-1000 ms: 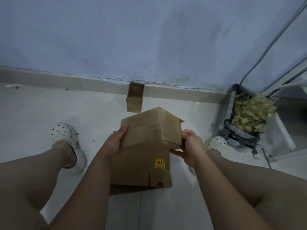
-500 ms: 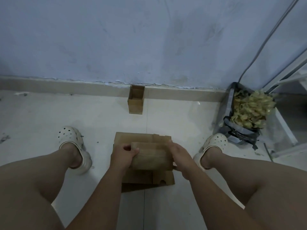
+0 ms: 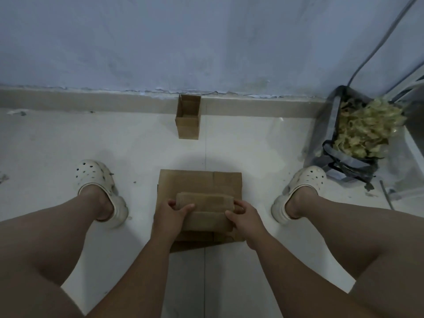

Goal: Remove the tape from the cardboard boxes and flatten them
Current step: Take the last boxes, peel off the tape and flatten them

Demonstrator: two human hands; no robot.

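The left grip [image 3: 172,211], a bare hand, is clamped on the left end of a flattened cardboard box [image 3: 205,211]: the thumb lies across its top face and the fingers curl round the edge. The right grip [image 3: 243,214], the other bare hand, is clamped on the right end of the same box, fingers curled over its far corner and thumb on the top face. The box is folded flat and lies level between the two grips, low over the floor.

Directly beneath it lies a stack of flattened cardboard [image 3: 199,182], wider than the held box and showing beyond it on the far side and at the near edge. The stack rests on the white tiled floor [image 3: 241,145], between the person's feet in white perforated clogs, the left clog [image 3: 96,177] and the right clog [image 3: 306,182] well apart to either side.

Farther off, a small cardboard box [image 3: 187,119] stands open-topped against the skirting at the foot of the blue wall [image 3: 206,42]. To the right, a dark bag [image 3: 333,115] holds a heap of crumpled yellowish tape [image 3: 364,127], and a grey cable [image 3: 378,42] runs up the wall above it.
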